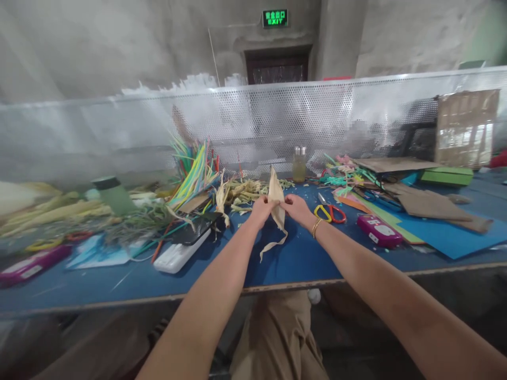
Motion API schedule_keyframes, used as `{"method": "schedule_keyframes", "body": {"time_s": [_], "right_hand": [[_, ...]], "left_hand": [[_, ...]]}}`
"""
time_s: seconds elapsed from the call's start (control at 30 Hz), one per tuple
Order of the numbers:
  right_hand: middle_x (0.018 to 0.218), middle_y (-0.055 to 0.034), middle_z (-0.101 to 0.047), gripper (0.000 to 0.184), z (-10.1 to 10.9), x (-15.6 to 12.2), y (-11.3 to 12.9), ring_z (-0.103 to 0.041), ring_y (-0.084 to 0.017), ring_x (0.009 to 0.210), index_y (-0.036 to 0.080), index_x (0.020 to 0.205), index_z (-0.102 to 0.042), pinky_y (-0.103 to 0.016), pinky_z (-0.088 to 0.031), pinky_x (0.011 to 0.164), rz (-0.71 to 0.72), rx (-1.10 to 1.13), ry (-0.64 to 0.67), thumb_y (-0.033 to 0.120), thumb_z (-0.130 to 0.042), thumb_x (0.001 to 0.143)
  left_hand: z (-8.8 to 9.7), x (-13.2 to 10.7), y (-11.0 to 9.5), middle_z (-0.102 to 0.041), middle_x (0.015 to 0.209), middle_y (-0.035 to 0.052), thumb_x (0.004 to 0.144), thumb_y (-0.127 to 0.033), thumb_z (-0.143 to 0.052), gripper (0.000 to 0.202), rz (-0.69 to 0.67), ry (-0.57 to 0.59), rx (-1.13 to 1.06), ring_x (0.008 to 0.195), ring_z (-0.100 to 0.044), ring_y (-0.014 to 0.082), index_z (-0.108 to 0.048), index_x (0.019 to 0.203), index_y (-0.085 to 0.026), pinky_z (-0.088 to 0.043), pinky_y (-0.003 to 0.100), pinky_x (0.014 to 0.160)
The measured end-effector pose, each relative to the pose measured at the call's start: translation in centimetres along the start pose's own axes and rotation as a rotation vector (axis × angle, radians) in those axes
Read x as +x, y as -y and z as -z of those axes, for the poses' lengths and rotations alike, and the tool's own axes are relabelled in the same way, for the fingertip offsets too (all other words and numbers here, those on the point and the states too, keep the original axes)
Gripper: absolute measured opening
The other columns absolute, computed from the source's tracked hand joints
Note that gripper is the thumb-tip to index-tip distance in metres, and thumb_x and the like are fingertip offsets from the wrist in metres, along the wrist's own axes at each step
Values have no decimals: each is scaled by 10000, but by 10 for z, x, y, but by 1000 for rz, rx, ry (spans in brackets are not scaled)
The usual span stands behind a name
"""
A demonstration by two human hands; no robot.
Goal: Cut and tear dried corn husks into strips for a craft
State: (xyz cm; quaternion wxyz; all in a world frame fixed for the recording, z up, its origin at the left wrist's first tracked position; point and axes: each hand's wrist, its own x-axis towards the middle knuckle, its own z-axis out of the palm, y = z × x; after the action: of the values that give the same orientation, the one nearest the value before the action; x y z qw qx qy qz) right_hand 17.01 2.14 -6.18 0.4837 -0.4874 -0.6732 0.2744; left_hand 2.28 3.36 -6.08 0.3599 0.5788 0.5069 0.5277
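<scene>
A pale dried corn husk (275,190) stands between my two hands above the blue table, its pointed tip up and a thin curled strip hanging below. My left hand (261,208) pinches its left side. On the other side my right hand (296,207), with a gold bracelet at the wrist, grips the husk between thumb and fingers. Scissors (330,213) with yellow and red handles lie just right of my right hand. Left of my left hand is another piece of dried husk (222,203), and a heap of husk scraps (247,190) spreads behind.
Colourful pipe cleaners (194,171) stand at the back left, near a green bottle (114,195). A white box-like object (182,253) lies front left. A glass jar (299,164) stands behind my hands. To the right are a purple packet (379,230), blue paper (455,237) and cardboard (430,205).
</scene>
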Motion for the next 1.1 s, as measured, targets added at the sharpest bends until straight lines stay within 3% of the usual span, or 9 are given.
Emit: {"method": "schedule_keyframes", "body": {"time_s": [0.13,0.27,0.43,0.67,0.8,0.87,0.93,1.03,1.1], "right_hand": [[815,-26,-652,241,-2,-6,3,-565,-130,654,159,892,-590,-217,-429,558,-55,-45,45,311,-621,708],[778,-24,-647,137,-1,-5,6,-535,-130,663,141,817,-624,-217,-383,581,14,-223,63,211,-568,713],[767,-30,-649,181,8,0,6,-545,-138,683,151,794,-653,-221,-351,581,-59,-297,-34,179,-479,752],[886,-56,-686,177,14,0,9,-576,-158,791,173,861,-659,-235,-381,693,16,-431,-51,214,-490,828],[856,-57,-687,168,20,-2,11,-579,-170,771,182,852,-664,-248,-371,661,39,-494,-57,296,-542,836],[854,-56,-690,166,23,-4,12,-581,-174,763,191,851,-670,-251,-362,637,40,-517,-82,321,-569,828],[855,-52,-694,154,25,-5,12,-584,-174,760,202,851,-677,-252,-356,622,45,-535,-100,321,-584,823],[855,-46,-697,146,24,-7,13,-591,-176,771,215,849,-689,-253,-355,619,70,-547,-104,320,-592,821],[851,-41,-698,154,24,-7,14,-593,-175,775,218,852,-695,-252,-360,625,94,-532,-94,334,-600,818]], "left_hand": [[0,-4,0,-694,833,75,643,-185,-693,233,-38,-20,0,788,-653,219,-620,861,-150,-509,325,731],[5,-3,0,-700,829,72,586,-130,-730,301,-4,-28,-33,781,-661,230,-633,870,-154,-521,339,723],[11,2,-3,-671,760,40,583,-20,-665,352,100,-57,-230,643,-642,183,-609,902,-156,-533,320,625],[17,11,-3,-634,806,17,673,9,-566,293,100,-268,-400,683,-625,139,-540,888,-188,-535,309,698],[25,8,-7,-636,925,68,705,-136,-668,363,30,-420,-105,855,-630,197,-540,1043,-177,-494,361,823],[31,0,-14,-612,1084,124,668,-245,-746,556,-124,-566,170,1055,-568,258,-514,1165,-157,-410,413,957],[36,-9,-24,-542,1262,158,644,-329,-779,692,-313,-622,397,1223,-446,302,-493,1253,-166,-305,437,1046],[38,-19,-33,-547,1315,107,661,-353,-777,587,-459,-441,583,1269,-387,312,-587,1207,-252,-277,424,1048],[37,-20,-34,-648,1166,76,691,-332,-756,348,-441,-268,654,1207,-438,309,-695,1030,-283,-283,423,1024]]}}
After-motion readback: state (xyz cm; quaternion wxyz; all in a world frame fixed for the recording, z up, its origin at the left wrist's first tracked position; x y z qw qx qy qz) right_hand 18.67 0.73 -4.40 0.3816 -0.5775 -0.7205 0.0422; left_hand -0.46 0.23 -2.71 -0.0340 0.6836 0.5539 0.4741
